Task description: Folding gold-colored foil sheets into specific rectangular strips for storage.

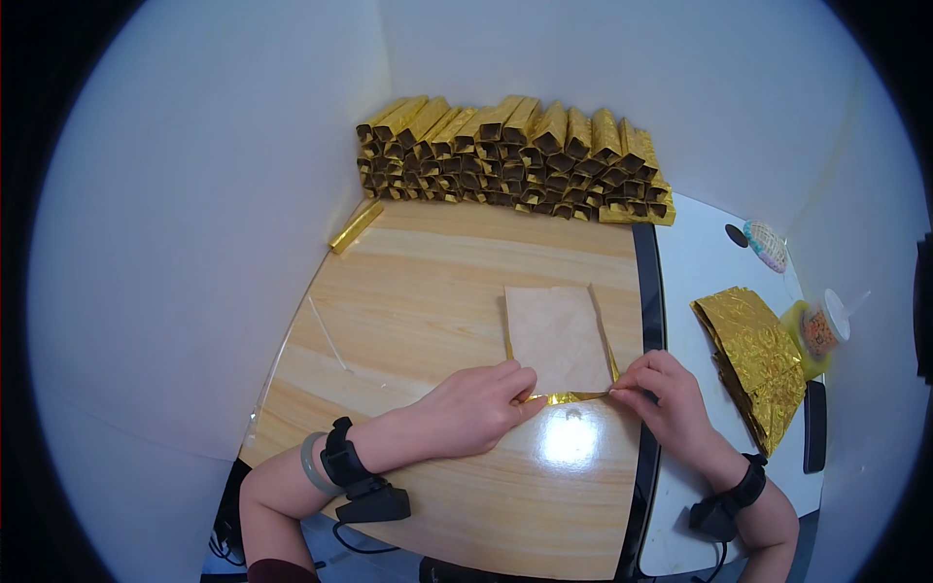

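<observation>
A square sheet of gold foil paper point(556, 335) lies on the wooden table with its plain pale side up. Its left and right edges are folded up, and a gold strip shows along the near edge. My left hand point(486, 403) is closed, pinching that near edge toward its left end. At the near right corner, my right hand point(666, 396) pinches the paper between thumb and fingers. Both wrists wear black straps with small dark boxes on them.
Folded gold paper tubes point(505, 160) are stacked along the back wall. One gold tube point(357, 227) lies apart at the left edge. On the white table at right are a gold paper stack point(753, 360), a cup point(826, 325), a dark phone-like slab point(814, 428) and a woven oval item point(766, 245).
</observation>
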Motion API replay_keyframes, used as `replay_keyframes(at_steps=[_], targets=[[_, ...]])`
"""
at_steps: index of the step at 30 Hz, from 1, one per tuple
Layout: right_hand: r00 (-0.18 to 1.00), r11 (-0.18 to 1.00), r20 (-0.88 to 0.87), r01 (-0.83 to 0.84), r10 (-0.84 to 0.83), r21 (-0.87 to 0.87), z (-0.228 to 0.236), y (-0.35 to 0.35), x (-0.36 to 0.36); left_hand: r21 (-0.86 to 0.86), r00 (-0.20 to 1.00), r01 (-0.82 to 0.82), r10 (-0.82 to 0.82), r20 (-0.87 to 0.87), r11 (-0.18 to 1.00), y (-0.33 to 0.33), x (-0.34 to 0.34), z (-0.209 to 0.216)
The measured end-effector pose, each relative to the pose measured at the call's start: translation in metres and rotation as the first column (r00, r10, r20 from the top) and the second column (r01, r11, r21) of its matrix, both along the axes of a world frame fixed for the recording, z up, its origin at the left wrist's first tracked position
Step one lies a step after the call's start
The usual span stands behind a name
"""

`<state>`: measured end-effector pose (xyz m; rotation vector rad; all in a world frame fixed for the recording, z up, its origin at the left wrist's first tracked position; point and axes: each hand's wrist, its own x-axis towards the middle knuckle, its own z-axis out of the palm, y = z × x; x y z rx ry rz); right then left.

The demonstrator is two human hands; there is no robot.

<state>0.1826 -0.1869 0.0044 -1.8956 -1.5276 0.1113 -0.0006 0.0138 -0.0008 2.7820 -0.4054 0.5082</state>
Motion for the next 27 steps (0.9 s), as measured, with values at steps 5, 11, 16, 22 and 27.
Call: replay_keyframes(at_steps=[5, 11, 16, 22, 27], targets=[[0.99, 0.997, -0.139, 0.028, -0.037, -0.068, -0.006, 0.004, 0.006, 0.001, 0.999, 0.01, -0.01, -0.042, 1.0, 0.001, 0.001, 0.003], [0.999, 0.998, 0.023, 0.023, -0.022, -0.061, -0.002, 0.009, 0.002, -0.007, 0.997, 0.063, -0.063, -0.033, 0.998, 0.006, 0.001, 0.006], [0.927, 0.996, 0.369, -0.033, 0.062, -0.084, -0.003, 0.001, 0.003, -0.006, 0.997, 0.064, -0.064, -0.04, 0.998, 0.006, 0.001, 0.007], [0.707, 0.979, 0.677, -0.135, 0.204, -0.154, 0.003, -0.005, -0.011, 0.061, 0.998, 0.059, -0.057, -0.041, 0.996, 0.004, 0.001, 0.005], [0.662, 0.962, 0.701, -0.128, 0.264, -0.241, 0.016, -0.002, -0.024, 0.163, 1.0, 0.031, -0.03, -0.008, 0.986, -0.002, 0.005, 0.003]])
